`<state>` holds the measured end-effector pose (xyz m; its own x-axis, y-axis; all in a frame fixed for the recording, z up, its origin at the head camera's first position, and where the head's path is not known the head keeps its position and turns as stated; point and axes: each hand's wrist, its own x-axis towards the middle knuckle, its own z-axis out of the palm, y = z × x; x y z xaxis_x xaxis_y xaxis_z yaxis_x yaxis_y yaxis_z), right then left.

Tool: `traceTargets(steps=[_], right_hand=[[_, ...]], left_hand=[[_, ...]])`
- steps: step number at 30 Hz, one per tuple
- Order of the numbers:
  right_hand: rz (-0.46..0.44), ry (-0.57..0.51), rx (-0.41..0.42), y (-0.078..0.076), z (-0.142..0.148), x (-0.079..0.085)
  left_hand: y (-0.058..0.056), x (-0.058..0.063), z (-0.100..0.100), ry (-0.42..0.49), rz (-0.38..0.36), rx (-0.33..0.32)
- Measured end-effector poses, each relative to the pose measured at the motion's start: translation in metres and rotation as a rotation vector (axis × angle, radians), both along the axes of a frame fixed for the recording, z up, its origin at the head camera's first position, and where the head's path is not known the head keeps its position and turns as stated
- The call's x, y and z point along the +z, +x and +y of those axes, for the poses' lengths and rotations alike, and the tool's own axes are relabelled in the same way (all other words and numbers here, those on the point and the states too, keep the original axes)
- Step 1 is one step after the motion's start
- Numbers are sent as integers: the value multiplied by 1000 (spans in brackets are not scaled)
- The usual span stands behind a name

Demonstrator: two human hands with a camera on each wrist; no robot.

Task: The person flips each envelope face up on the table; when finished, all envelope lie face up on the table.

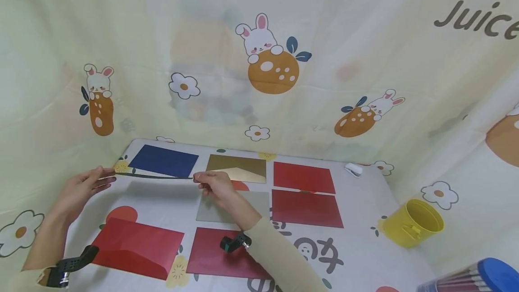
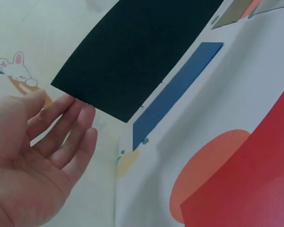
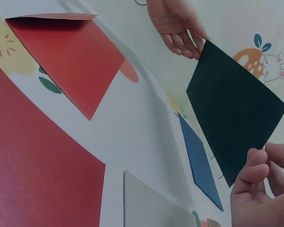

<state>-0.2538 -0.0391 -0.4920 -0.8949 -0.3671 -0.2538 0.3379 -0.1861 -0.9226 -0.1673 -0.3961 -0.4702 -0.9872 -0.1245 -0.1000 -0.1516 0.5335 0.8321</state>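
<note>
Between both hands stretches a dark envelope (image 3: 236,109), level above the table; the head view catches it nearly edge-on. My left hand (image 1: 83,190) holds its left short edge by the fingertips. At the opposite end, my right hand (image 1: 219,187) pinches the edge between thumb and fingers. Behind it lies a blue envelope (image 1: 164,160). A gold envelope (image 1: 243,164) and a grey one (image 1: 211,213) are near the right hand, the grey partly covered by that forearm. In front of the left hand, a red envelope (image 1: 139,242) has a raised flap in the right wrist view.
A dark pink envelope (image 1: 207,251) lies under the right forearm. Two red envelopes (image 1: 304,177) are right of the gold one. Further right stand a white stapler (image 1: 354,170), a yellow bucket (image 1: 395,229) and a blue-lidded tub of pencils (image 1: 498,276). A printed curtain (image 1: 324,3) hangs behind.
</note>
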Motion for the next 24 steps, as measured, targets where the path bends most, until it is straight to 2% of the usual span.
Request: traceTargets(steps=[9,15,18,24], right_hand=[[30,53,38,1,1,-5],[109,130,112,2,0,-12],[133,155,121,3,-3,-15],[180,242,131,5,-6,-21]], left_hand=[[6,-9,-6,90,33,47],[9,-15,-9,120,68,29],[10,-17,-9,84,63,21],[10,-25,-7,-64,47,-3]])
